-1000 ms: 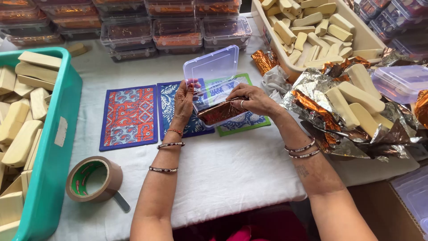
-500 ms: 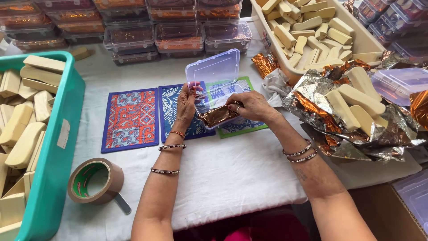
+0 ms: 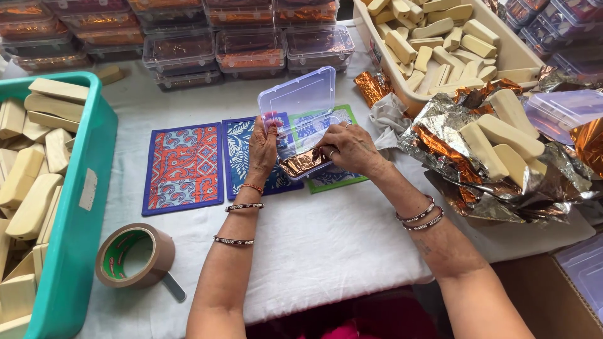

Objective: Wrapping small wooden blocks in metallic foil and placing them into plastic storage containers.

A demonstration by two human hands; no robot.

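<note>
Tape roll (image 3: 135, 255), teal bin (image 3: 81, 207), patterned mat (image 3: 183, 166), foil sheets (image 3: 452, 129).

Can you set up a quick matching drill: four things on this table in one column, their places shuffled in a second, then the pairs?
Things:
1. foil-wrapped bar
2. tape roll
3. teal bin
4. clear hinged box

Places:
A. near table edge, beside the left forearm
B. far left, filled with pale bars
C. under the fingers of both the left hand and right hand
D. lid up, over the patterned mats

Pairs: 1-C, 2-A, 3-B, 4-D
</note>
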